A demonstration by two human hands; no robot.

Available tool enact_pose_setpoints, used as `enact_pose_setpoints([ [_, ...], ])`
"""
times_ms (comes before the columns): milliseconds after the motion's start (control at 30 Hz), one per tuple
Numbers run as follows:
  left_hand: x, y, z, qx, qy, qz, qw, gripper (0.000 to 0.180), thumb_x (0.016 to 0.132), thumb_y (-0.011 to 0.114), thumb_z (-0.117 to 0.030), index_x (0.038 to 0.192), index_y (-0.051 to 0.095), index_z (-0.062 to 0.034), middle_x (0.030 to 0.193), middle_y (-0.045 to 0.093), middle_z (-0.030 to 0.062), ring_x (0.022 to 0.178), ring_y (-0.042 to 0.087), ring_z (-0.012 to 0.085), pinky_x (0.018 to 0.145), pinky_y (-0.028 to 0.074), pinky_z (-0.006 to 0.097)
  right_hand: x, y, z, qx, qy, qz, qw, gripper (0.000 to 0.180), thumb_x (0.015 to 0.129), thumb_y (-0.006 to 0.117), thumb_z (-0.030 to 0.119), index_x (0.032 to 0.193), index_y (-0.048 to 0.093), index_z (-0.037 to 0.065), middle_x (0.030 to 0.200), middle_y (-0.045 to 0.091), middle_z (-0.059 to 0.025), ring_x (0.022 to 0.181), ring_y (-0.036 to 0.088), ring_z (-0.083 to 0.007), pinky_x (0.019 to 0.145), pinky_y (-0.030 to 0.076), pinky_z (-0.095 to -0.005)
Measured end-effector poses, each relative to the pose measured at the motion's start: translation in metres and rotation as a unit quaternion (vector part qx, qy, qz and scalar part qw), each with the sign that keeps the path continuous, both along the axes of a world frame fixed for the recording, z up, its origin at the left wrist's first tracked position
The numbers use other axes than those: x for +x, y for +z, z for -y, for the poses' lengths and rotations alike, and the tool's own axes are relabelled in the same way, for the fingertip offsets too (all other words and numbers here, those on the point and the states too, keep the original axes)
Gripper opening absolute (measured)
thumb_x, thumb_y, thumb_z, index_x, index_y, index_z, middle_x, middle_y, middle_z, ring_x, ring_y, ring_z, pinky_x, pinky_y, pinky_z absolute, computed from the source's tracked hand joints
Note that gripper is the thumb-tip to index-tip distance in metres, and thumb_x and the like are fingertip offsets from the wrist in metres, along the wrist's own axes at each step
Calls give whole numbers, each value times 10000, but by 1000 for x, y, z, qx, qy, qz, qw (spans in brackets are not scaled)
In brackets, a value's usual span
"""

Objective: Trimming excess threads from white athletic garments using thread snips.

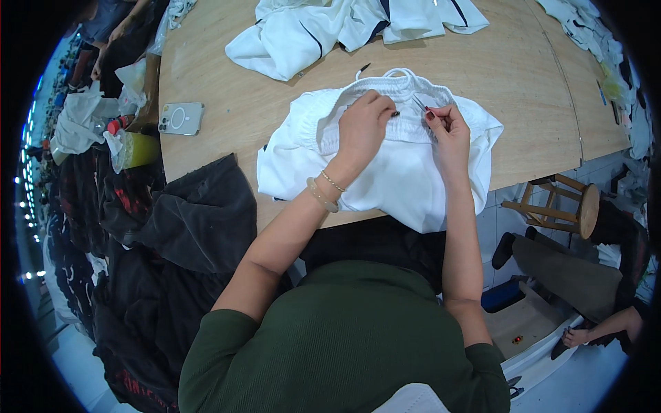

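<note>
A white garment with a gathered elastic waistband (406, 180), shorts or trousers, lies before me on the table, its waist opening facing up. A white drawstring (397, 71) loops out at its far edge. My left hand (365, 127) is over the left part of the opening, fingers curled and fingertips together; what they pinch is hidden. At the right inner side of the waistband, my right hand (449, 131) holds a thin, pointed metal tool, like tweezers (418, 102), between thumb and fingers. The tool's tip points into the opening.
More white garments with dark trim (296, 45) lie at the table's far side. A phone (181, 118) rests on the left. Dark cloth (200, 213) hangs over the left edge. To the right are a wooden stool (587, 210) and another person's hand (575, 336).
</note>
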State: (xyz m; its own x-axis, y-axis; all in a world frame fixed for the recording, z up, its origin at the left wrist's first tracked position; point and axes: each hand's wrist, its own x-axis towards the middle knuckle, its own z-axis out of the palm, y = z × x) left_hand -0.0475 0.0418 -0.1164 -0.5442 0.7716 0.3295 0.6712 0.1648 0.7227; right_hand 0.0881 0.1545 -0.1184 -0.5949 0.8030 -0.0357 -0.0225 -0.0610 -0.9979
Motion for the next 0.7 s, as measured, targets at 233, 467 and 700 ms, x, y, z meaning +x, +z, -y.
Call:
enact_pose_setpoints([
  [233,-6,-4,6,57,26,243,968,28,941,459,10,917,475,7,756,641,131,681,636,212,622,496,306,1,-1,0,0,-8,-9,1000,64,880,631,13,884,571,-8,868,639,-40,800,589,-74,749,489,-204],
  [467,-8,-5,6,62,-3,308,949,56,964,427,-2,935,474,7,811,628,83,692,531,107,651,464,245,4,16,12,293,4,160,943,144,752,703,29,784,563,18,782,604,-74,740,576,-213,652,449,-324],
  [700,-7,-4,4,91,6,356,930,54,953,459,-1,925,501,18,776,614,60,675,517,92,638,460,241,-3,30,13,452,35,214,865,177,738,718,139,763,571,44,733,553,-47,737,520,-246,632,423,-372],
])
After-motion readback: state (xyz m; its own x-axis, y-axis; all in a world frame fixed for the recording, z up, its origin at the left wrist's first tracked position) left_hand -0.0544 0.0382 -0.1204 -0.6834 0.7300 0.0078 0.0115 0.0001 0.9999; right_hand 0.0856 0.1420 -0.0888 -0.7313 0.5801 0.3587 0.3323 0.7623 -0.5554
